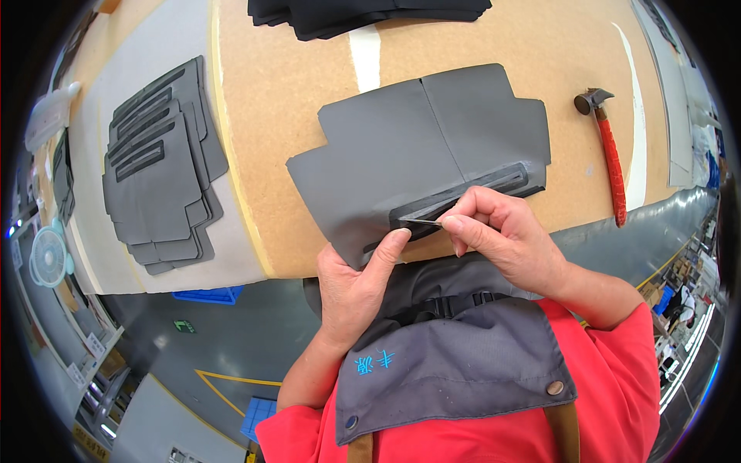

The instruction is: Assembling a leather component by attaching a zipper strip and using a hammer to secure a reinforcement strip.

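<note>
A grey sheet panel [378, 135] with notched corners and a seam across it lies on the table in front of me. Along its near edge runs a long black-bordered slot [502, 180]. My left hand [351, 285] grips the panel's near left edge, thumb on top by the slot's end, the other fingers mostly hidden. Between thumb and forefinger, my right hand [505, 235] pinches a thin metal pointed tool [423, 222], whose tip reaches into the slot's left end near my left thumb. Whether the tool is a pair of tweezers is too small to tell.
Similar grey panels with black slots [158, 193] are stacked at the left. Black pieces [363, 17] are piled at the far edge. A red-handled hammer [610, 158] lies to the right. A small fan [50, 255] and a blue crate [258, 417] stand beyond the table.
</note>
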Demonstrator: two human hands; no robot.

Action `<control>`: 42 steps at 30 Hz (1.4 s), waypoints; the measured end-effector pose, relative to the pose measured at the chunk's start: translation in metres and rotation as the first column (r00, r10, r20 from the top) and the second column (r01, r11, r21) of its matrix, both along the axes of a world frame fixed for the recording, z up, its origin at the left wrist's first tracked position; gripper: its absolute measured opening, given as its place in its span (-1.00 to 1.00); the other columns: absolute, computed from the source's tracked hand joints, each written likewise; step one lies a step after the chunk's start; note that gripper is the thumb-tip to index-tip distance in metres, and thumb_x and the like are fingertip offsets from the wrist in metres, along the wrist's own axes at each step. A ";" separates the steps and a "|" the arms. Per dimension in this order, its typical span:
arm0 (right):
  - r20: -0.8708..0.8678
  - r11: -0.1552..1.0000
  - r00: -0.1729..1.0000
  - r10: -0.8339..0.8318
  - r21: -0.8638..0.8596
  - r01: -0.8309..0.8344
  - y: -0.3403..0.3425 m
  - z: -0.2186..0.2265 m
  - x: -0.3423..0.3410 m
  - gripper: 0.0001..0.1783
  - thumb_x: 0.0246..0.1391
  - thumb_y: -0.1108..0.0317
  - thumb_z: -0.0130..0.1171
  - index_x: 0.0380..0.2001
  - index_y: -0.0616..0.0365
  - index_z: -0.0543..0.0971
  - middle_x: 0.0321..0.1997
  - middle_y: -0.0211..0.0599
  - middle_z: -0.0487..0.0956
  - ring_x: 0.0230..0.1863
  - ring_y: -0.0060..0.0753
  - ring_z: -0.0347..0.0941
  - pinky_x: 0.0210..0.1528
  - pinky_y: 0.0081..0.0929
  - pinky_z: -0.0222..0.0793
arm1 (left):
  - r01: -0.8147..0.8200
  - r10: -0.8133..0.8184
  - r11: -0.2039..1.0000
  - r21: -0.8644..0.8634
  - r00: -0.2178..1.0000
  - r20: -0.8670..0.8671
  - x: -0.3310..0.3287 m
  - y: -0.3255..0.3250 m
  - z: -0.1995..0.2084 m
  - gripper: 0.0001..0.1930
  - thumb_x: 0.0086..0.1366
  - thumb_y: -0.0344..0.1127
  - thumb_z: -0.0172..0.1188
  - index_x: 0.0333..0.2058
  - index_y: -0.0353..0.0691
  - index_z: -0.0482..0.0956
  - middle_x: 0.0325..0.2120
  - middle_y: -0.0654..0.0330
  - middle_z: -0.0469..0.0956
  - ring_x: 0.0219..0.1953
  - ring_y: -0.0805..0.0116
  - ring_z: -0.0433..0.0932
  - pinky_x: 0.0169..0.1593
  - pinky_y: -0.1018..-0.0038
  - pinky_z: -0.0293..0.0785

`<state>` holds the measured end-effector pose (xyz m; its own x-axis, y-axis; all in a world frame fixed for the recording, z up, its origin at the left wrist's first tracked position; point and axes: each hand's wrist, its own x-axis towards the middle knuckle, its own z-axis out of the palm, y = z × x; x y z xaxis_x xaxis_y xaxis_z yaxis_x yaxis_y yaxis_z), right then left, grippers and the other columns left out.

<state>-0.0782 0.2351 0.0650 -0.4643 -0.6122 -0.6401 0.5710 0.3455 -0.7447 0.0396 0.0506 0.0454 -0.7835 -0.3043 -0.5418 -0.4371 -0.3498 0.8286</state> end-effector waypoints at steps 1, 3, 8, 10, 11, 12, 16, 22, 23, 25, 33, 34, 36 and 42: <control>-0.001 1.000 1.000 -0.007 -0.001 0.007 0.000 0.000 0.000 -0.77 0.43 0.24 0.15 -0.21 0.20 0.53 -0.38 -0.51 0.53 -0.30 -0.75 0.41 -0.20 -0.68 0.37 | 0.001 -0.001 1.000 0.017 1.000 0.007 0.000 0.000 0.000 -0.88 0.38 -0.41 0.34 -0.17 -0.33 0.67 -0.32 0.35 0.64 -0.30 0.59 0.50 -0.19 0.59 0.43; 0.001 1.000 1.000 -0.016 -0.008 0.016 0.001 -0.001 0.002 -0.78 0.43 0.25 0.16 -0.21 0.20 0.53 -0.37 -0.51 0.53 -0.30 -0.75 0.42 -0.20 -0.68 0.37 | -0.005 0.005 1.000 0.013 1.000 -0.007 0.000 0.001 -0.001 -0.88 0.38 -0.41 0.34 -0.17 -0.33 0.67 -0.32 0.35 0.64 -0.31 0.59 0.49 -0.20 0.59 0.43; 0.013 0.999 0.999 -0.046 -0.027 0.046 0.001 -0.003 0.004 -0.79 0.43 0.25 0.16 -0.20 0.20 0.54 -0.35 -0.51 0.53 -0.30 -0.75 0.42 -0.19 -0.69 0.37 | -0.014 0.014 1.000 0.009 1.000 -0.022 -0.001 0.002 -0.001 -0.88 0.38 -0.41 0.34 -0.17 -0.32 0.67 -0.33 0.35 0.64 -0.31 0.59 0.50 -0.20 0.58 0.43; 0.028 0.998 0.997 -0.066 -0.019 0.066 0.001 -0.003 0.005 -0.80 0.42 0.27 0.17 -0.20 0.20 0.54 -0.35 -0.52 0.52 -0.29 -0.74 0.42 -0.19 -0.68 0.37 | 0.005 -0.005 1.000 -0.008 1.000 -0.019 0.000 0.002 -0.001 -0.87 0.37 -0.41 0.35 -0.18 -0.33 0.66 -0.33 0.34 0.64 -0.31 0.60 0.50 -0.21 0.58 0.43; 0.028 0.998 0.997 -0.066 -0.020 0.066 0.002 -0.004 0.005 -0.80 0.42 0.27 0.17 -0.20 0.20 0.54 -0.35 -0.52 0.52 -0.29 -0.74 0.42 -0.19 -0.68 0.37 | 0.005 -0.005 1.000 -0.009 1.000 -0.019 -0.001 0.002 0.000 -0.87 0.37 -0.41 0.35 -0.18 -0.33 0.66 -0.33 0.34 0.64 -0.31 0.60 0.50 -0.21 0.58 0.43; 0.014 0.996 0.996 -0.083 -0.017 0.083 0.001 -0.004 0.006 -0.77 0.41 0.24 0.18 -0.22 0.21 0.54 -0.36 -0.51 0.52 -0.31 -0.75 0.41 -0.22 -0.68 0.37 | 0.013 -0.012 1.000 0.017 1.000 -0.018 -0.002 0.001 0.001 -0.88 0.37 -0.41 0.35 -0.19 -0.32 0.66 -0.36 0.35 0.62 -0.35 0.61 0.49 -0.25 0.60 0.42; 0.009 0.993 0.993 -0.114 -0.022 0.114 0.002 -0.007 0.007 -0.75 0.40 0.23 0.21 -0.23 0.22 0.54 -0.38 -0.51 0.52 -0.33 -0.76 0.40 -0.25 -0.66 0.36 | 0.012 -0.014 0.995 0.096 1.000 0.015 -0.003 0.000 0.001 -0.88 0.36 -0.39 0.36 -0.23 -0.30 0.64 -0.46 0.38 0.55 -0.51 0.66 0.40 -0.42 0.64 0.32; -0.444 0.995 0.892 -0.079 0.020 0.098 0.012 -0.002 -0.008 -0.80 0.34 0.26 0.26 -0.24 0.18 0.55 -0.43 -0.56 0.48 -0.33 -0.76 0.37 -0.23 -0.63 0.37 | 0.079 -0.093 0.993 0.082 0.979 0.181 -0.019 -0.025 0.005 -0.77 0.27 -0.32 0.45 -0.20 -0.26 0.61 -0.50 0.39 0.51 -0.59 0.65 0.33 -0.53 0.60 0.27; -0.558 0.992 0.830 -0.023 0.093 0.090 0.019 -0.006 -0.018 -0.80 0.34 0.27 0.25 -0.25 0.18 0.54 -0.44 -0.50 0.50 -0.33 -0.68 0.41 -0.22 -0.59 0.38 | 0.210 -0.216 0.976 0.049 0.961 0.174 -0.026 -0.047 0.005 -0.68 0.21 -0.30 0.50 -0.15 -0.27 0.61 -0.46 0.36 0.56 -0.54 0.63 0.42 -0.52 0.59 0.33; -0.668 0.984 0.744 0.036 0.153 0.090 0.032 -0.016 -0.039 -0.81 0.33 0.28 0.25 -0.26 0.19 0.54 -0.44 -0.44 0.52 -0.32 -0.59 0.44 -0.20 -0.56 0.40 | 0.403 -0.373 0.910 -0.100 0.899 0.231 -0.044 -0.093 0.001 -0.55 0.14 -0.20 0.56 -0.09 -0.30 0.62 -0.32 0.29 0.67 -0.36 0.54 0.59 -0.44 0.58 0.47; -0.702 0.926 0.658 0.273 0.005 -0.378 0.014 -0.028 0.016 -0.93 0.22 0.50 0.20 -0.23 0.16 0.53 -0.27 -0.17 0.56 -0.18 0.00 0.56 -0.11 -0.22 0.49 | 0.351 -0.529 0.717 -0.602 0.837 -0.141 -0.183 -0.069 -0.007 -0.43 0.23 -0.17 0.46 0.13 -0.34 0.55 -0.20 0.25 0.62 -0.25 0.58 0.52 -0.27 0.59 0.45; -0.696 0.909 0.651 0.304 0.007 -0.417 0.011 -0.017 0.018 -0.88 0.18 0.54 0.22 -0.23 0.16 0.52 -0.26 -0.17 0.53 -0.17 0.01 0.55 -0.12 -0.21 0.49 | 0.261 -0.523 0.677 -0.688 0.828 -0.201 -0.189 -0.056 -0.014 -0.42 0.24 -0.14 0.46 0.15 -0.32 0.55 -0.12 0.24 0.62 -0.19 0.56 0.54 -0.22 0.58 0.48; -0.799 0.924 0.550 0.244 0.019 -0.383 0.005 -0.010 -0.004 -0.85 0.15 0.56 0.22 -0.22 0.15 0.52 -0.23 -0.16 0.52 -0.17 0.01 0.54 -0.13 -0.21 0.48 | 0.193 -0.504 0.651 -0.734 0.833 -0.228 -0.176 -0.050 -0.006 -0.45 0.29 -0.15 0.42 0.16 -0.31 0.55 -0.09 0.23 0.62 -0.16 0.54 0.54 -0.17 0.57 0.49; -0.933 0.904 0.307 0.188 0.042 -0.427 -0.031 -0.024 -0.070 -0.65 0.04 0.71 0.13 -0.11 0.14 0.57 0.06 -0.24 0.51 -0.08 -0.05 0.56 -0.09 -0.25 0.51 | 0.014 -0.159 0.806 -0.592 0.968 -0.192 -0.066 -0.067 -0.001 -0.64 0.49 -0.25 0.20 0.15 -0.33 0.53 -0.06 0.12 0.62 -0.10 0.43 0.59 -0.08 0.49 0.54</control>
<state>-0.1482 0.2036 0.0407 -0.4260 -0.8870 0.1782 -0.6054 0.1331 -0.7847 -0.0261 -0.0160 0.0447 -0.8980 -0.4300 -0.0929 -0.2220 0.2607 0.9396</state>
